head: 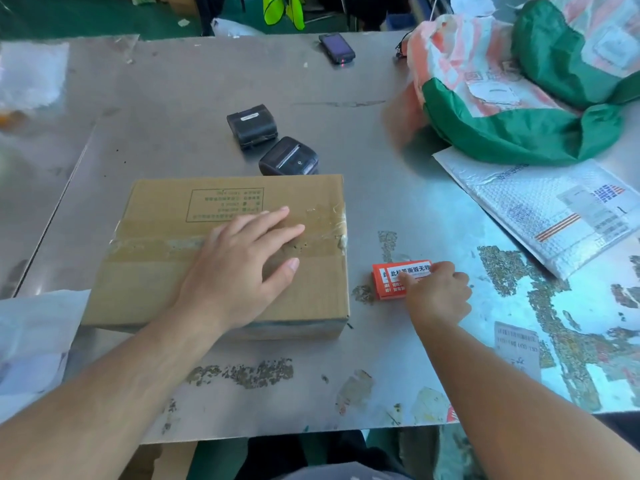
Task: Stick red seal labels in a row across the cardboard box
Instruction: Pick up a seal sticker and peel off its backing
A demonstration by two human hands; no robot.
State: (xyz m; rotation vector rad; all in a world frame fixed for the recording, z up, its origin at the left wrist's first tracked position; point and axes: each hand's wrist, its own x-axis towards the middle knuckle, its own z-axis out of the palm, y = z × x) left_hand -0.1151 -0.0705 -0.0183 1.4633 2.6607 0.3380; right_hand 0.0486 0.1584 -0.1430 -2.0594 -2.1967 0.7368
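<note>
Both forearms reach in from the near edge of the desk (346,140), and between them the job looks barely begun. Under the left hand (239,268) sits the cardboard box (166,271), its top sealed along the middle with a band of brown tape (156,242), and not one red label shows anywhere on it. That left hand lies flat and open, fingers spread, palm pressing the lid, gripping nothing. Just right of the box, on the bare metal, is the stack of red seal labels (388,277), white panels printed with black characters. The right hand (438,292) is curled over its right end, fingertips pinched on the top label as if to lift it; whether it has come free I cannot tell. So the whole row is left to do, by my reckoning.

Beyond the left hand stand two small black label printers (272,142), and farther off a black handheld scanner (336,48). Past the right hand lie a white bubble mailer (540,209) and a green-and-orange sack (519,88).
</note>
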